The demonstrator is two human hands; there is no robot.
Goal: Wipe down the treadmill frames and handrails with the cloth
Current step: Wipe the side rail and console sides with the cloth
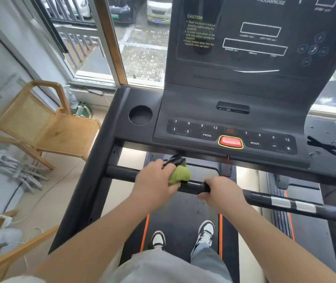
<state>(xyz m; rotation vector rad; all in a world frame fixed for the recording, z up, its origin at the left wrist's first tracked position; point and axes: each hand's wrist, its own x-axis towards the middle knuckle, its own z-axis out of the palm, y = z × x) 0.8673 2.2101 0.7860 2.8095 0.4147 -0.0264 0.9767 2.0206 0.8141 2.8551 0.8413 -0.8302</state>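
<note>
The person wore loose grey trousers (163,266), paler over the left leg and darker over the right, with a bluish fold of fabric at the right ankle. On the feet were low black-and-white sneakers: the left sneaker (158,240) and the right sneaker (205,234) each had a white toe cap, black side panels and lacing, and a white sole edge. The left forearm (102,225) and right forearm (265,231) were uncovered, as were the left hand (155,180) and right hand (222,193).
</note>
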